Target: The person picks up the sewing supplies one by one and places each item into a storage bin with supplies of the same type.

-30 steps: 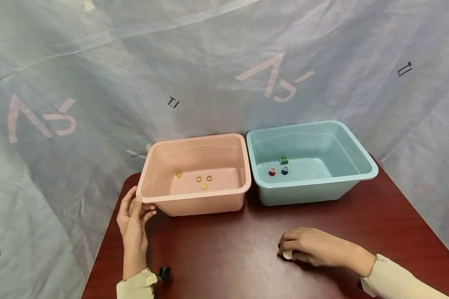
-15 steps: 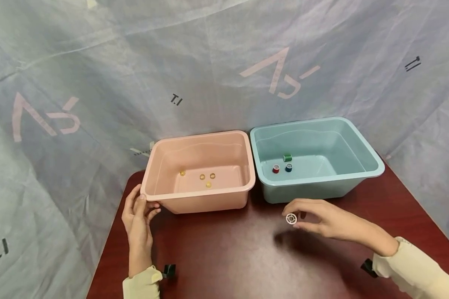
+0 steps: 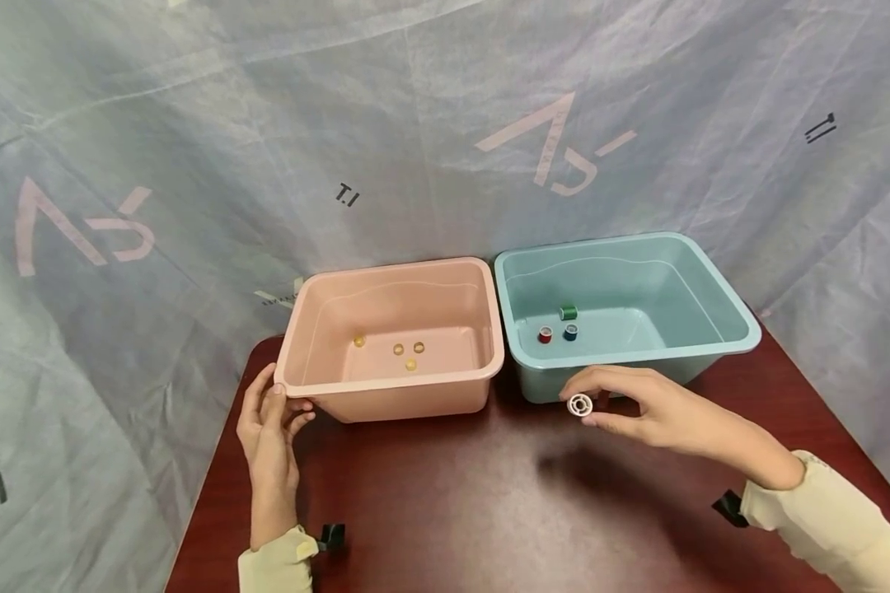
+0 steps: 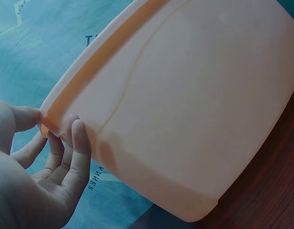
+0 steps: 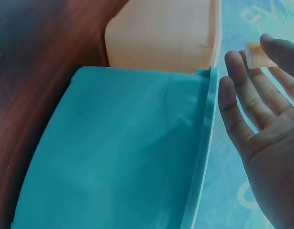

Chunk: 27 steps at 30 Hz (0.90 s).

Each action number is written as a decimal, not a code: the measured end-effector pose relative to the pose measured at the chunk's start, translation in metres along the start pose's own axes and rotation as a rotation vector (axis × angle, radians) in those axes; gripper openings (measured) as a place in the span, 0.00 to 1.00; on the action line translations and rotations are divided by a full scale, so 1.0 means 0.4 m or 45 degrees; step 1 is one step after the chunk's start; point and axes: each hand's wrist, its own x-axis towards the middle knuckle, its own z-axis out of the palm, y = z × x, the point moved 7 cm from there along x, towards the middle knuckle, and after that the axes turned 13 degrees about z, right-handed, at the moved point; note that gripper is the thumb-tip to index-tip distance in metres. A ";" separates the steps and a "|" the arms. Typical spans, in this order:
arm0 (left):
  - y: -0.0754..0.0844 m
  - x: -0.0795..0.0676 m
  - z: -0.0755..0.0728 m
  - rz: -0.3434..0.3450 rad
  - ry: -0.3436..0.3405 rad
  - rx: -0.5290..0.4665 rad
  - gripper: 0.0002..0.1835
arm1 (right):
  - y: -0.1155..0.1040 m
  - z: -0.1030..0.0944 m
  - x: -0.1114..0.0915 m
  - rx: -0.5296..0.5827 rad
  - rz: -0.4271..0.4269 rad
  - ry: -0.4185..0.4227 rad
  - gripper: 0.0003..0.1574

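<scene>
My right hand (image 3: 660, 412) pinches a small white-ended thread spool (image 3: 580, 404) between thumb and fingers, in front of the blue tub's near wall. In the right wrist view the spool (image 5: 258, 56) shows a pale cream side. My left hand (image 3: 269, 445) holds the near left corner of the pink tub (image 3: 393, 385), thumb on the rim and fingers beneath it. Inside the blue tub (image 3: 630, 357) lie a green spool (image 3: 568, 313), a red spool (image 3: 545, 334) and a dark blue spool (image 3: 571, 332). Several small yellowish round pieces (image 3: 398, 349) lie on the pink tub's floor.
Both tubs stand side by side at the back of a dark red table (image 3: 445, 511). A grey printed sheet (image 3: 415, 148) hangs close behind them. Black straps (image 3: 332, 536) stick out by both sleeves.
My right hand has lifted the white-ended spool off the table and carried it forward towards the blue tub. My left hand keeps its hold on the pink tub's corner.
</scene>
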 end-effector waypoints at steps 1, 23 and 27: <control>0.001 0.000 0.001 0.001 0.001 -0.002 0.27 | -0.001 -0.004 0.000 -0.006 0.000 0.004 0.32; 0.004 -0.002 0.004 -0.004 -0.020 0.012 0.27 | 0.031 -0.047 0.023 0.061 0.090 0.029 0.30; 0.013 0.005 0.005 0.003 -0.015 0.031 0.25 | 0.042 -0.043 0.033 0.059 0.097 0.030 0.29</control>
